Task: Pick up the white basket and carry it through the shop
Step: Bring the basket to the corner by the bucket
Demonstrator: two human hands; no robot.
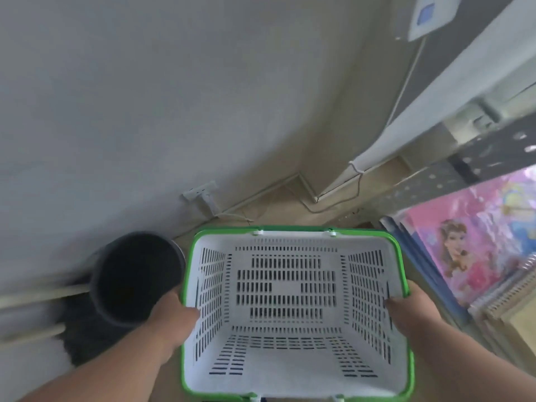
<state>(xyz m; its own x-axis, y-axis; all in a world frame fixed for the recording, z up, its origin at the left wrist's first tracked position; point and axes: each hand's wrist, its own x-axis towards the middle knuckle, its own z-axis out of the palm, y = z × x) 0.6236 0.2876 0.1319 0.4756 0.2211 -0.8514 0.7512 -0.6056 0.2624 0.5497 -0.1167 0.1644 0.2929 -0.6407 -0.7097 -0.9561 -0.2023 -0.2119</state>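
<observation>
The white basket point(295, 364) with slotted walls and a green rim fills the lower middle of the head view and has nothing inside. My left hand point(171, 314) grips its left rim, thumb over the inner wall. Gripping the right rim in the same way is my right hand point(412, 309). The basket is level between my two forearms. Its handles lie folded down along the far and near rims.
A dark round bin point(136, 278) stands just left of the basket, with wooden broom handles point(37, 297) beside it against the grey wall. A stack of pink picture books and notebooks point(475, 242) lies to the right. A wall socket point(203, 192) and cables run along the floor ahead.
</observation>
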